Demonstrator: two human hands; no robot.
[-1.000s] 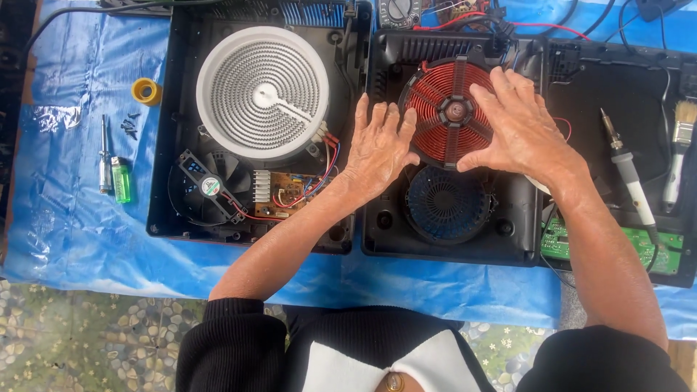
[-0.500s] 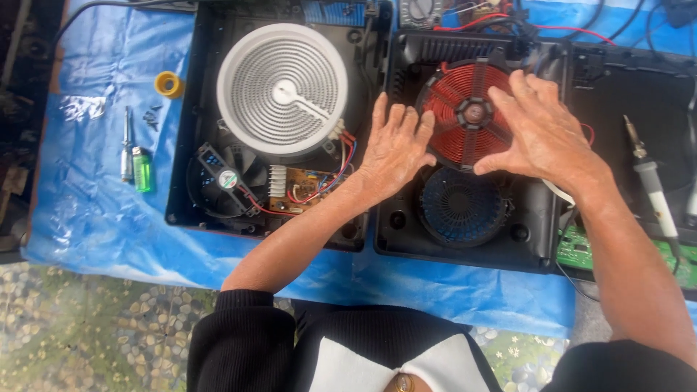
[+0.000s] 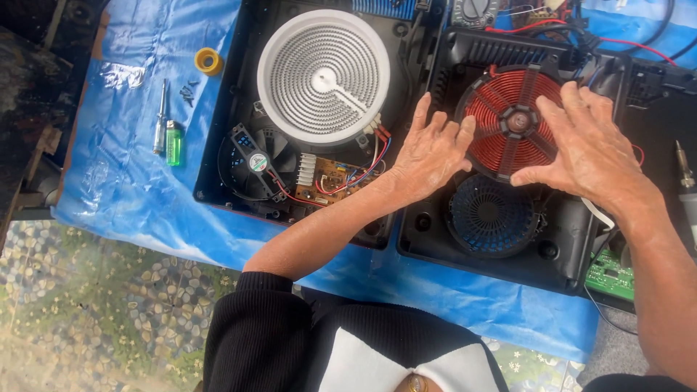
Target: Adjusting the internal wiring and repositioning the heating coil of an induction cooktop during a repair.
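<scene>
Copper-red, the round induction coil (image 3: 508,120) lies flat and face-up in the open black cooker housing (image 3: 566,254), directly above the blue fan (image 3: 492,216); being circular, it has no long axis. The left hand (image 3: 430,154) rests spread at the coil's left edge, fingertips touching the rim and gripping nothing. The right hand (image 3: 589,149) lies flat across the coil's right half, fingers extended toward the hub, thumb at the lower rim.

Bright, even daylight, soft shadows, glare on the blue tarp (image 3: 123,174).
</scene>
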